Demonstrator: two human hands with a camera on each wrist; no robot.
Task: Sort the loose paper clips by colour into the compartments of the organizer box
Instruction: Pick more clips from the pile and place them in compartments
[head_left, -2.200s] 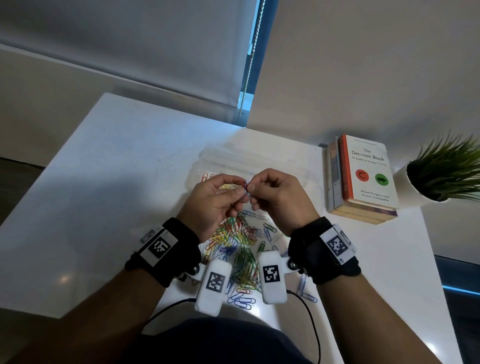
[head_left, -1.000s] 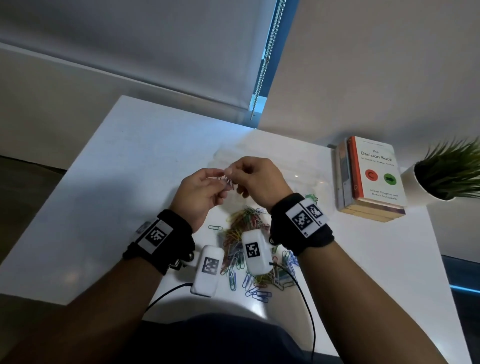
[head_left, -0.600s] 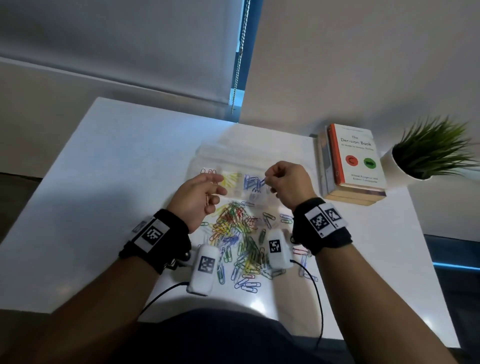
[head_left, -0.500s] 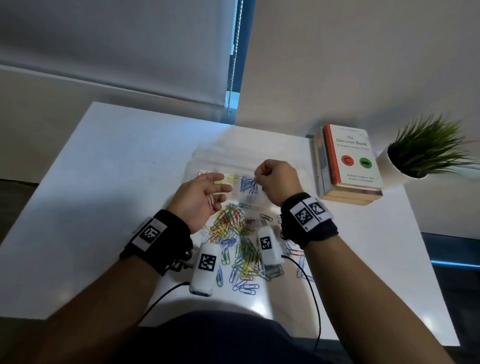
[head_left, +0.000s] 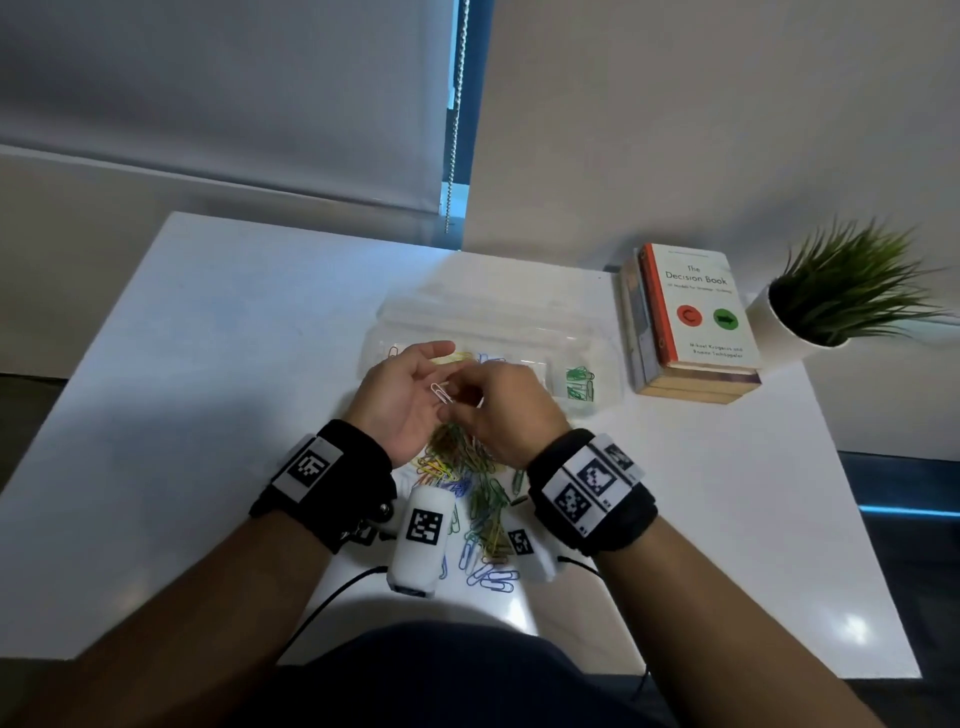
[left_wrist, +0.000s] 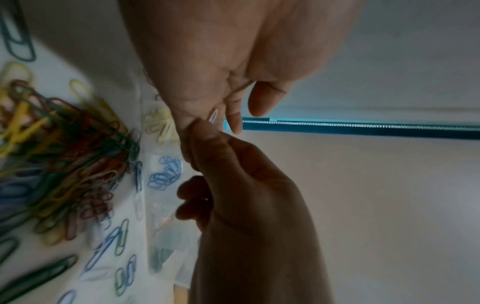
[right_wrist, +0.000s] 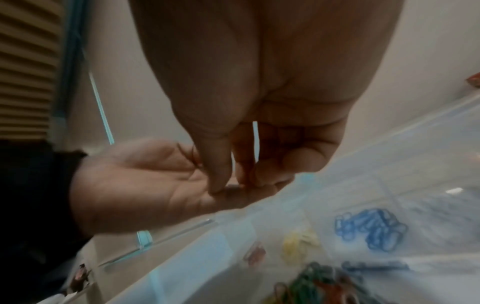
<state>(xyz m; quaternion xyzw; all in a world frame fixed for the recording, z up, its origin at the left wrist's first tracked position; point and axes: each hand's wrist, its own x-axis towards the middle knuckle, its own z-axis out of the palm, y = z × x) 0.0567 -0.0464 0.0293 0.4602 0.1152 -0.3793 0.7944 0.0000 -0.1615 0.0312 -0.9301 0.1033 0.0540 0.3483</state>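
Observation:
My left hand lies open, palm up, above the far edge of the mixed pile of coloured paper clips. A white paper clip rests on its fingers. My right hand has its fingers curled, and its thumb and forefinger pinch the near end of that white paper clip. In the right wrist view a dark reddish clip also lies on the left palm. Behind both hands stands the clear organizer box, with yellow clips, blue clips and green clips in separate compartments.
A stack of books stands right of the box, and a potted plant sits at the far right corner. The white table ends close to my body. A blind chain hangs by the wall.
My hands parted and the right one reached over the box's blue compartment. It has now come back to the left palm, which has opened upward with the white clip on it.

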